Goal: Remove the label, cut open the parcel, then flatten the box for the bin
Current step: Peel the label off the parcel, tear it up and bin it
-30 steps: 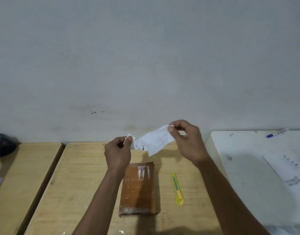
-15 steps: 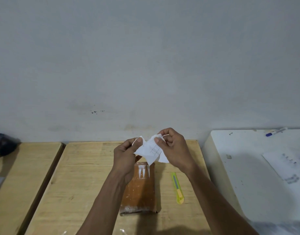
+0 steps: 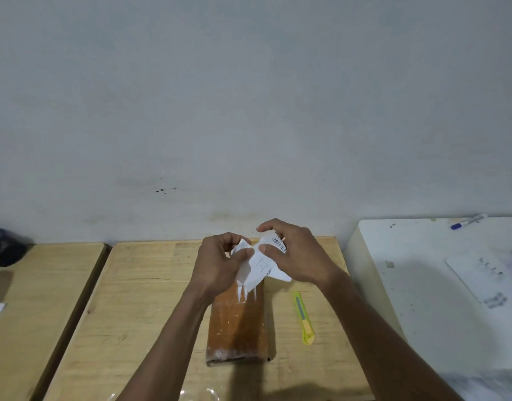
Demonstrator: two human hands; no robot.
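Two bare hands meet above one wooden table [image 3: 139, 299], both closed on a single white label [image 3: 256, 269], which is off the parcel and crumpled between them. The left hand [image 3: 220, 263] pinches the label's left edge between thumb and fingers; the right hand [image 3: 296, 256] presses its thumb on the upper middle of the sheet, fingers curled over the top. One barcode strip shows on the label just under the right fingers; faint ruled boxes lie below the right thumb, and no writing can be read. One brown parcel [image 3: 237, 325] lies flat on the table directly beneath the grip, its far end hidden by the label, with white torn remnants near that end. One yellow-green utility knife [image 3: 304, 318] lies below and to the right of the grip, just beside the parcel and apart from it. Well to the right, one white surface [image 3: 422, 285] bears one blue-capped marker [image 3: 467, 222] and one printed sheet [image 3: 486, 282], its text too blurred to read. A second wooden table [image 3: 32, 299] stands to the left.
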